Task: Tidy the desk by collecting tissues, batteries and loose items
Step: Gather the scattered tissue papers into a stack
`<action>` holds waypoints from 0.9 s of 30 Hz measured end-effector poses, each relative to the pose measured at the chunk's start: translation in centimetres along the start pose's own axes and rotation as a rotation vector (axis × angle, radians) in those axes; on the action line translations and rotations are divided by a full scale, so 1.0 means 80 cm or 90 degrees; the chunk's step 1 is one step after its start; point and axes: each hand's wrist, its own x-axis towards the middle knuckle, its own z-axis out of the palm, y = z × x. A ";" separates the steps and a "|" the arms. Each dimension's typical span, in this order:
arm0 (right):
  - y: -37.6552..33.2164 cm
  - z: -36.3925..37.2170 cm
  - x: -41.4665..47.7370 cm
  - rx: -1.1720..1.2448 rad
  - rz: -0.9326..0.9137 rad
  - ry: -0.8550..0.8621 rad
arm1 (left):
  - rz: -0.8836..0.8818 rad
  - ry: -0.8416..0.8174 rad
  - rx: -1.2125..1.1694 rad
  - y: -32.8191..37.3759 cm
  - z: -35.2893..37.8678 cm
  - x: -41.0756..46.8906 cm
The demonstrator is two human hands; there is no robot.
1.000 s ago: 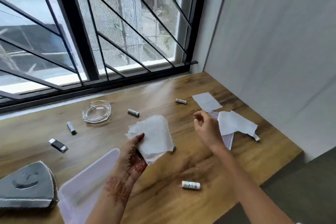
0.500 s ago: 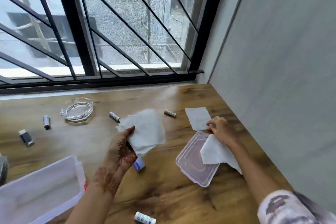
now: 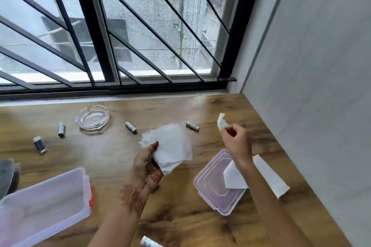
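Observation:
My left hand [image 3: 149, 163] holds a stack of white tissues [image 3: 170, 147] above the middle of the wooden desk [image 3: 108, 158]. To the right, my right hand [image 3: 237, 143] is raised and pinches a small white tissue [image 3: 221, 122] by its edge. Below my right wrist another tissue [image 3: 233, 178] lies across a clear plastic lid [image 3: 212, 184], and a further tissue [image 3: 271, 177] lies beside it on the desk. Batteries lie scattered: one [image 3: 130, 127] left of the stack, one [image 3: 192, 126] behind it, one [image 3: 61, 129] at the far left, one [image 3: 149, 243] at the bottom edge.
A clear plastic box [image 3: 43, 204] sits at the front left. A glass ashtray [image 3: 92, 117] stands near the window. A small black and silver item [image 3: 39, 145] lies at the left. A grey object [image 3: 8, 174] shows at the left edge. A grey wall [image 3: 311, 86] borders the desk's right side.
My right hand has left the tissue on the lid and lifted the small tissue from the desk behind it. My left hand still holds its stack. The camera has moved closer.

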 end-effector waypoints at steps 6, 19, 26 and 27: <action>-0.071 0.049 -0.083 0.045 -0.090 -0.054 | -0.018 0.024 0.059 -0.009 -0.005 -0.005; -0.063 0.059 -0.138 -0.058 -0.198 -0.090 | -0.059 0.026 0.172 -0.017 0.002 -0.017; 0.030 -0.035 -0.099 -0.199 -0.099 0.029 | -0.081 0.004 0.117 -0.022 -0.007 -0.006; 0.045 -0.051 -0.097 -0.226 -0.079 0.028 | -0.085 -0.010 0.114 -0.024 -0.005 -0.006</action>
